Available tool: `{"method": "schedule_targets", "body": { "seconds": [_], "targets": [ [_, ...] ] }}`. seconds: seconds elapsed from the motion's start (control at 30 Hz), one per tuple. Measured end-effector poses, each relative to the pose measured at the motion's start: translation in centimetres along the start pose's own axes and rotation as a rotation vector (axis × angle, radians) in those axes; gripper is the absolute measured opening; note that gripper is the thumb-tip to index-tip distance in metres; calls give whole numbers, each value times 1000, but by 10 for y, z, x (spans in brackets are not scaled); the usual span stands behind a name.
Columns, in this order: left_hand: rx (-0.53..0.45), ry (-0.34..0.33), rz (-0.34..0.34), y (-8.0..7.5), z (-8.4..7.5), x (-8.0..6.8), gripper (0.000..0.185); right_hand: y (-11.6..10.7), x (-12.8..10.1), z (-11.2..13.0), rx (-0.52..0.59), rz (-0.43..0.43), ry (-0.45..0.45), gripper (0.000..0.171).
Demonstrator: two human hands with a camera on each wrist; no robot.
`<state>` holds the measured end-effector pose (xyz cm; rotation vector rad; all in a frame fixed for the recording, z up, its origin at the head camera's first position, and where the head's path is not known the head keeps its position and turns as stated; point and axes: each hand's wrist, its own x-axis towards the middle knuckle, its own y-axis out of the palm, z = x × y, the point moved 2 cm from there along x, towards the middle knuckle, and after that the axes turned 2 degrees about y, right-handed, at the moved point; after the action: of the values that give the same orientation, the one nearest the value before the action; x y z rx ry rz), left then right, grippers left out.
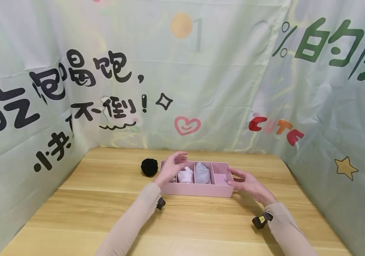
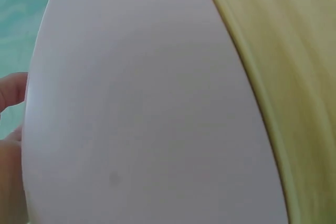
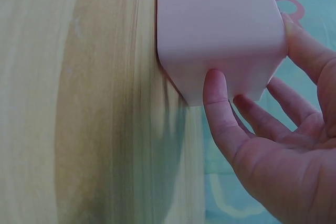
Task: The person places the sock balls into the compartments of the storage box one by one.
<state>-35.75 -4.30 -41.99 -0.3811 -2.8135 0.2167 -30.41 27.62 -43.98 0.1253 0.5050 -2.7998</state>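
A: Item one, pink divided box (image 1: 198, 189)?
B: I log it lower centre, on the wooden table (image 1: 105, 199).
A: Hands?
B: Left hand (image 1: 172, 167) relaxed, resting over its left end; right hand (image 1: 249, 185) open, fingers against its right end.

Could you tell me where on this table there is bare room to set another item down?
The widest bare patch of the table is the near strip in front of the pink box, around the forearms. The far strip between box and backdrop is bare too, but narrow. It is crowded mid-table: the left hand and right hand flank the box, the black ball beside it.
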Motion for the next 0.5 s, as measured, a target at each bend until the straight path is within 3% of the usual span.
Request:
{"method": "schedule_targets", "body": {
  "seconds": [0.3,0.5],
  "targets": [
    [27,10,-53,-31,1,2,37,0,1,-1,6,-2,-8,74],
    [-21,-7,-13,-49,3,-1,33,1,-1,-2,11,-8,-34,71]
  ]
}}
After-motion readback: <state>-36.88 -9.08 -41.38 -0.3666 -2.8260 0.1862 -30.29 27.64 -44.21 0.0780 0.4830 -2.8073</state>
